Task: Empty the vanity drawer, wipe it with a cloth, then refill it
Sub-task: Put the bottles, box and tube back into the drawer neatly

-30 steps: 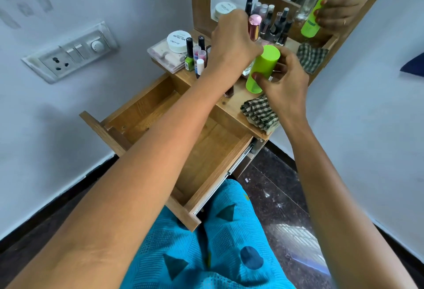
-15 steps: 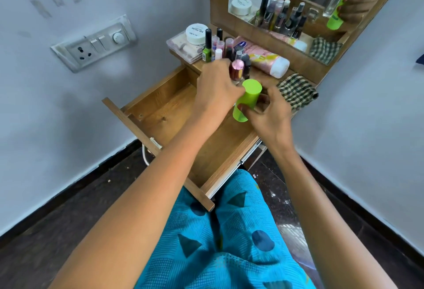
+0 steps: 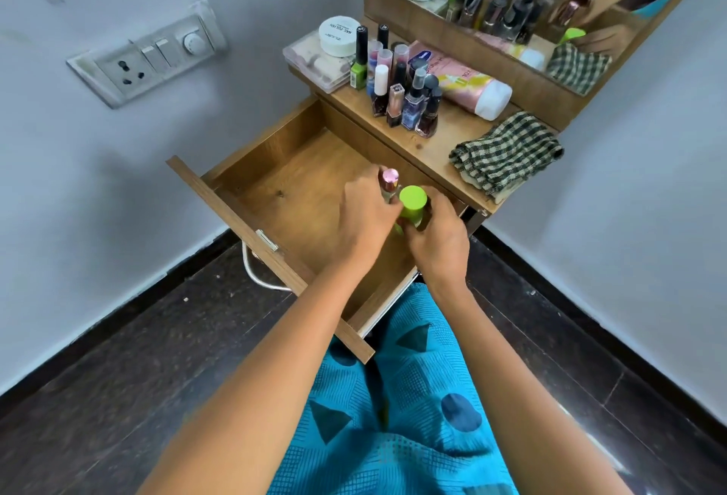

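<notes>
Refilling: I held both bottles upright over the open drawer (image 3: 275, 164), right side, to stand them.
Left hand (image 3: 366, 215): gripped pink-capped bottle (image 3: 389, 180).
Right hand (image 3: 436, 235): wrapped green bottle (image 3: 413, 199).
Cloth (image 3: 507, 156): folded on surface (image 3: 444, 140); wiping likely done.

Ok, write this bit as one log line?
left hand: holds pink-capped bottle | right hand: holds green bottle | where: over open drawer | cloth: on vanity top
</notes>
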Demonstrator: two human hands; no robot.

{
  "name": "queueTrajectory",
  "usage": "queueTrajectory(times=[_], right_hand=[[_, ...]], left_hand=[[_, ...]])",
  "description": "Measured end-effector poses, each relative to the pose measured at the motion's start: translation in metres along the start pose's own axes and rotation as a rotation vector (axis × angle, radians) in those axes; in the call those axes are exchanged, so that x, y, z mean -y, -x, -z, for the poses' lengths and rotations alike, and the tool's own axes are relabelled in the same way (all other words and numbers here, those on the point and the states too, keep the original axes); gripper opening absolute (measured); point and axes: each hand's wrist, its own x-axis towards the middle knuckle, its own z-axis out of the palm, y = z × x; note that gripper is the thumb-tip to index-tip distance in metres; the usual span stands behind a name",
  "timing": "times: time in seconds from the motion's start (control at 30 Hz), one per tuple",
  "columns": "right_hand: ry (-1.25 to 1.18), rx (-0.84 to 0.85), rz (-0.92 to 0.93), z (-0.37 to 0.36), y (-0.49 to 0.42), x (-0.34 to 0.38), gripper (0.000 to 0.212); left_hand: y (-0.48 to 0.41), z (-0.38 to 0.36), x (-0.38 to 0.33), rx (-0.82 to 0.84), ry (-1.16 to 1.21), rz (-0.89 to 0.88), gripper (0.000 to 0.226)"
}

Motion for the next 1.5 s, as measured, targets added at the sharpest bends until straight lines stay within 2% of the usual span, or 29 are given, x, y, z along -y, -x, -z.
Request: queueTrajectory(times=[0.1,0.37,0.5,0.77,0.9,0.97,1.1,1.33,1.5], right_hand=[[0.112,-0.051,-0.006,-0.004,0.000,-0.008,0.049],[0.202,-0.193,-0.090,-0.018,-0.009,-0.024,0.042],[0.257,-0.230,-0.135,-0.022,-0.011,-0.022,0.031],[0.359,-0.267,-0.206,-0.029,-0.014,-0.015,0.026],[0.320,-0.138,-0.319,-0.026,-0.015,-0.014,0.039],[0.286,-0.152,-0.324,-0.027,-0.014,-0.012,0.042],[0.162,-0.286,-0.289,-0.035,-0.009,-0.014,0.037],[0.041,-0.270,-0.335,-0.026,-0.009,-0.017,0.040],[-0.005,-0.262,-0.333,-0.027,-0.011,-0.021,0.041]], left_hand=[[-0.002,-0.013,0.005,0.013,0.009,0.005,0.034],[-0.013,-0.037,0.009,0.010,0.019,0.032,0.029],[-0.019,-0.050,0.011,0.033,0.039,0.020,0.032],[-0.026,-0.065,0.015,0.054,0.128,0.005,0.031],[-0.029,-0.067,0.017,0.067,0.143,-0.018,0.027],[-0.030,-0.066,0.018,0.077,0.164,-0.015,0.025],[-0.031,-0.065,0.023,0.140,0.187,0.047,0.033],[-0.029,-0.070,0.026,0.190,0.191,0.176,0.016],[-0.032,-0.075,0.019,0.186,0.228,0.140,0.017]])
